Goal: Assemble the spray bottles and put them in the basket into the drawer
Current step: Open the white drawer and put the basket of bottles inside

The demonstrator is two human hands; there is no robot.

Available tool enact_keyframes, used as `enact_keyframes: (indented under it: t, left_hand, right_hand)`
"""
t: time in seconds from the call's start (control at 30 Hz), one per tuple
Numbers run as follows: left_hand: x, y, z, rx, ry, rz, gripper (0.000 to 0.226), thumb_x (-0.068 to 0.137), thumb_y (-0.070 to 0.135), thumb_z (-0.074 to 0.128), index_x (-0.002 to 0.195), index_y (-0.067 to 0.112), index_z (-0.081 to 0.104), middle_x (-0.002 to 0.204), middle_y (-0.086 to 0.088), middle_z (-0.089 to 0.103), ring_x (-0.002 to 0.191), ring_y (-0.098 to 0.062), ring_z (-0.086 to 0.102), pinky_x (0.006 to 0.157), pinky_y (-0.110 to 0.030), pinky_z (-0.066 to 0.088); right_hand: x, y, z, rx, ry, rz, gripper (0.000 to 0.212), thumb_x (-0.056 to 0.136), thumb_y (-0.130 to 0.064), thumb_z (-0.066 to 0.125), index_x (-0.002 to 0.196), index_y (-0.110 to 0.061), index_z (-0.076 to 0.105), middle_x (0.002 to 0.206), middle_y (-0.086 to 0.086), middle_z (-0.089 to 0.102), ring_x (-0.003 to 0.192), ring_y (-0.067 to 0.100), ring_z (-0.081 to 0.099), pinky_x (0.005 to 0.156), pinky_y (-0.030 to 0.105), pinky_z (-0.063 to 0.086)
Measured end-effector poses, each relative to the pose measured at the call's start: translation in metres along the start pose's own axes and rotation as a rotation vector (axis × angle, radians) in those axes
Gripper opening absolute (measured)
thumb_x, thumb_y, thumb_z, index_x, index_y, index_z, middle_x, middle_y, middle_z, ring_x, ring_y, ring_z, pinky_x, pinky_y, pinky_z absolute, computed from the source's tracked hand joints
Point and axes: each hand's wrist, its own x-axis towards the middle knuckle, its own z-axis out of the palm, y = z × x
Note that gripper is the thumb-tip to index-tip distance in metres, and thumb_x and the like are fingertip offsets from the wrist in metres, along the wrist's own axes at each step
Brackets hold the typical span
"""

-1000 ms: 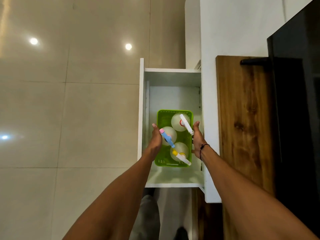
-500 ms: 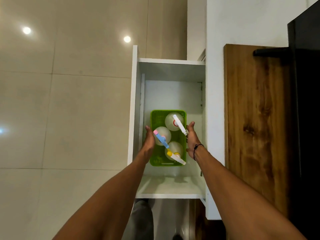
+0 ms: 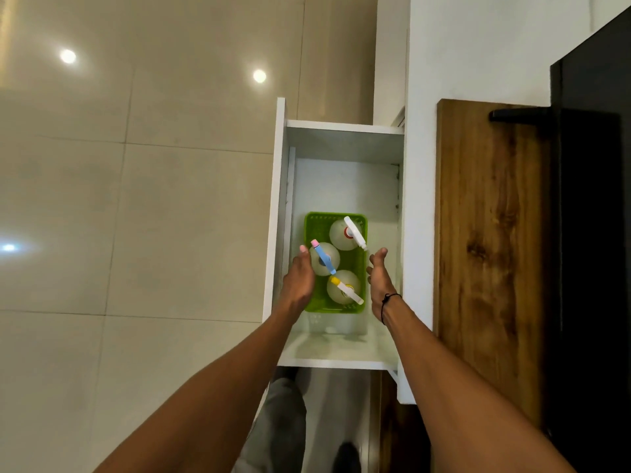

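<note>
A green plastic basket [image 3: 316,221] sits on the floor of the open white drawer [image 3: 345,186]. It holds three pale round spray bottles: one with a white and red head [image 3: 355,233], one with a blue and pink head [image 3: 322,256], one with a yellow and white head [image 3: 346,291]. My left hand [image 3: 298,281] rests flat against the basket's left side, fingers extended. My right hand [image 3: 379,279] hovers just right of the basket, fingers apart, a small gap between it and the rim.
The drawer front panel [image 3: 275,216] stands on the left, over the glossy beige tiled floor [image 3: 136,216]. A white cabinet side [image 3: 418,233], a wooden panel [image 3: 488,250] and a black surface [image 3: 594,233] lie to the right. My legs [image 3: 283,421] are below the drawer.
The basket has gone down into the drawer and come to rest on its floor. My right hand has come off the basket's side; both hands' fingers have spread.
</note>
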Motion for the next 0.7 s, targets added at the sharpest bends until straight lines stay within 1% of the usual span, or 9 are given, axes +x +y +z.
enact_keyframes:
  t: [0.13, 0.2, 0.23, 0.27, 0.33, 0.4, 0.47, 0.57, 0.7]
  left_hand:
    - [-0.036, 0.002, -0.024, 0.112, 0.121, 0.123, 0.059, 0.108, 0.058, 0.036, 0.115, 0.011, 0.07, 0.106, -0.014, 0.076, 0.102, -0.034, 0.073, 0.097, -0.057, 0.059]
    - [-0.046, 0.001, -0.04, 0.125, 0.251, 0.135, 0.048, 0.106, 0.053, 0.046, 0.099, 0.015, 0.075, 0.084, -0.005, 0.079, 0.082, -0.026, 0.078, 0.087, -0.048, 0.063]
    - [-0.05, 0.0, -0.049, 0.143, 0.337, 0.13, 0.044, 0.104, 0.052, 0.048, 0.095, 0.017, 0.074, 0.079, 0.0, 0.078, 0.078, -0.023, 0.078, 0.084, -0.043, 0.063]
    - [-0.054, -0.002, -0.058, 0.173, 0.424, 0.121, 0.04, 0.104, 0.05, 0.05, 0.094, 0.018, 0.073, 0.08, 0.004, 0.076, 0.082, -0.024, 0.077, 0.083, -0.04, 0.061]
    - [-0.057, -0.01, -0.071, 0.197, 0.515, 0.1, 0.026, 0.104, 0.038, 0.055, 0.108, 0.017, 0.07, 0.095, 0.002, 0.072, 0.098, -0.028, 0.074, 0.088, -0.041, 0.058]
    - [-0.058, -0.022, -0.075, 0.217, 0.417, 0.098, 0.028, 0.105, 0.025, 0.057, 0.129, 0.013, 0.067, 0.117, -0.008, 0.072, 0.112, -0.031, 0.071, 0.099, -0.044, 0.057]
    - [-0.062, -0.033, -0.072, 0.228, 0.306, 0.094, 0.039, 0.104, 0.02, 0.063, 0.142, 0.012, 0.062, 0.131, -0.013, 0.071, 0.118, -0.031, 0.07, 0.106, -0.042, 0.054]
    - [-0.063, -0.039, -0.069, 0.181, 0.324, 0.106, 0.045, 0.099, 0.019, 0.072, 0.142, 0.014, 0.065, 0.128, -0.013, 0.074, 0.111, -0.027, 0.071, 0.106, -0.039, 0.051]
    - [-0.065, -0.035, -0.065, 0.095, 0.263, 0.068, 0.044, 0.099, 0.02, 0.073, 0.142, 0.014, 0.065, 0.126, -0.014, 0.074, 0.115, -0.029, 0.069, 0.11, -0.049, 0.053]
  right_hand:
    - [-0.03, 0.01, 0.004, 0.031, 0.031, -0.079, 0.075, 0.105, -0.063, 0.007, 0.168, -0.022, 0.015, 0.175, 0.006, 0.019, 0.161, 0.026, 0.022, 0.132, 0.051, 0.018]
    - [-0.044, 0.019, 0.006, 0.077, 0.061, -0.087, 0.073, 0.108, -0.059, 0.01, 0.166, -0.017, 0.022, 0.172, 0.011, 0.026, 0.158, 0.03, 0.029, 0.131, 0.05, 0.021]
    - [-0.052, 0.024, 0.008, 0.089, 0.087, -0.08, 0.072, 0.108, -0.057, 0.012, 0.164, -0.014, 0.028, 0.169, 0.013, 0.032, 0.156, 0.032, 0.034, 0.129, 0.049, 0.024]
    - [-0.059, 0.03, 0.009, 0.088, 0.128, -0.073, 0.072, 0.109, -0.056, 0.014, 0.16, -0.01, 0.037, 0.164, 0.015, 0.041, 0.151, 0.034, 0.041, 0.125, 0.049, 0.028]
    - [-0.07, 0.044, 0.012, 0.058, 0.251, -0.073, 0.07, 0.11, -0.053, 0.02, 0.142, -0.003, 0.057, 0.144, 0.02, 0.06, 0.13, 0.037, 0.059, 0.115, 0.049, 0.04]
    - [-0.08, 0.061, 0.013, 0.084, 0.342, -0.074, 0.067, 0.111, -0.05, 0.024, 0.125, 0.002, 0.064, 0.117, 0.022, 0.07, 0.1, 0.035, 0.065, 0.097, 0.045, 0.048]
    - [-0.087, 0.08, 0.013, 0.119, 0.356, -0.038, 0.066, 0.111, -0.048, 0.027, 0.118, 0.005, 0.066, 0.097, 0.019, 0.07, 0.086, 0.029, 0.062, 0.087, 0.043, 0.048]
    - [-0.096, 0.105, 0.013, 0.16, 0.378, 0.034, 0.059, 0.112, -0.045, 0.032, 0.109, 0.003, 0.068, 0.091, 0.018, 0.07, 0.079, 0.027, 0.061, 0.084, 0.046, 0.052]
    - [-0.108, 0.131, 0.008, 0.284, 0.356, 0.179, 0.045, 0.111, -0.035, 0.039, 0.101, 0.002, 0.063, 0.079, 0.02, 0.066, 0.062, 0.025, 0.056, 0.055, 0.031, 0.044]
